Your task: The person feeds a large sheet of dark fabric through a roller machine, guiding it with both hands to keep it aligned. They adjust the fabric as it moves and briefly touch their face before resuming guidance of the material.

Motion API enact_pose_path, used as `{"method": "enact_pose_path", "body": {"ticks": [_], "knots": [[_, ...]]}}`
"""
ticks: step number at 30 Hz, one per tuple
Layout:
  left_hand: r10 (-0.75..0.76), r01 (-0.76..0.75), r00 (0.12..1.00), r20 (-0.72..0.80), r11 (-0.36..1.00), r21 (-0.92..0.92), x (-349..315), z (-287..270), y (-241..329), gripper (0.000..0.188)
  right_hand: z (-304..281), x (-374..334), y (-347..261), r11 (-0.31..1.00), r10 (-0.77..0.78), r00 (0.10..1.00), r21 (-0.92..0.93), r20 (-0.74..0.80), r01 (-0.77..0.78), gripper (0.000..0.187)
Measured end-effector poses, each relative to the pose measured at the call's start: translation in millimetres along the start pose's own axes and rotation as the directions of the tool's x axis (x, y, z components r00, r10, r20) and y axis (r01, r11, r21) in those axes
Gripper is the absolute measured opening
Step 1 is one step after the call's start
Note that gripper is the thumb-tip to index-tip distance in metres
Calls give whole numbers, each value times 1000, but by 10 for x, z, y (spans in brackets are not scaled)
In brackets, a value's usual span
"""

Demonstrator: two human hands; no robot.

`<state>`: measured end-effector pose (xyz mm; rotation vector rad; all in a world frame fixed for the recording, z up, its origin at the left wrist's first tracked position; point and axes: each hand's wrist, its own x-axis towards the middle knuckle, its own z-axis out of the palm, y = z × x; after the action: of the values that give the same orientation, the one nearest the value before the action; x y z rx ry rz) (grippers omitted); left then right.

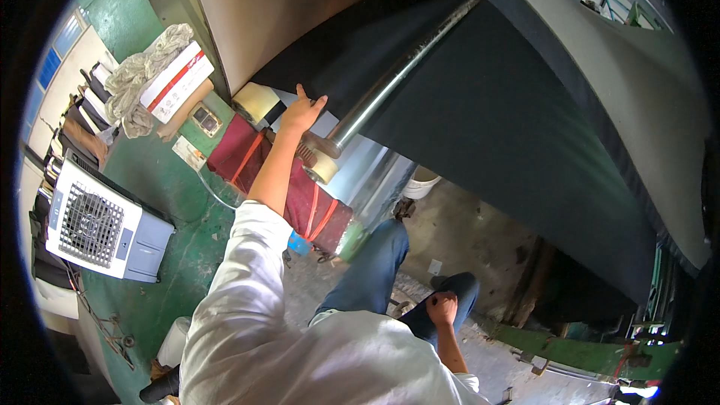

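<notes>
My left hand [302, 114] reaches out with fingers apart at the near edge of a wide black sheet of material [480, 105]; whether the fingertips touch it I cannot tell. Just right of that hand is the near end of a shiny metal roller [375, 105], which runs across the sheet toward the far right. Pale tape-like rolls [256, 102] sit beside and below the hand. My right hand [442, 307] rests curled on my right knee, with nothing visible in it.
Under my left forearm lies a dark red wrapped bar [240, 150] tied with orange straps. A grey-white air cooler [94, 217] stands at left. Beyond it are a white carton [178, 82] and crumpled plastic [139, 86]. A white bucket [421, 184] stands below the sheet; a green machine beam [585, 352] is at lower right.
</notes>
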<state>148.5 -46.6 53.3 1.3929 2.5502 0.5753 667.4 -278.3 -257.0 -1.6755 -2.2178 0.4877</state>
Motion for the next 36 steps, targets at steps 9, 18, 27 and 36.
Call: {"method": "enact_pose_path", "body": {"ticks": [9, 18, 27, 36], "knots": [[-22, 22, 1000, -4, 1000, -18, 6, 10, 3, 96, 2, -8, -3, 998, -23, 1000, -57, 9, 24, 19], [-20, 19, 999, -36, 1000, -24, 71, 61, -82, 97, 28, 8, -7, 999, -44, 998, -33, -37, 43, 17], [-17, 17, 1000, -24, 1000, -18, 69, 69, -71, 97, -16, -2, -31, 1000, -29, 999, 0, -22, 29, 15], [-8, 7, 1000, -26, 1000, -22, 54, 39, -61, 96, 25, 1, -9, 999, -40, 998, 14, -56, 41, 14]]}}
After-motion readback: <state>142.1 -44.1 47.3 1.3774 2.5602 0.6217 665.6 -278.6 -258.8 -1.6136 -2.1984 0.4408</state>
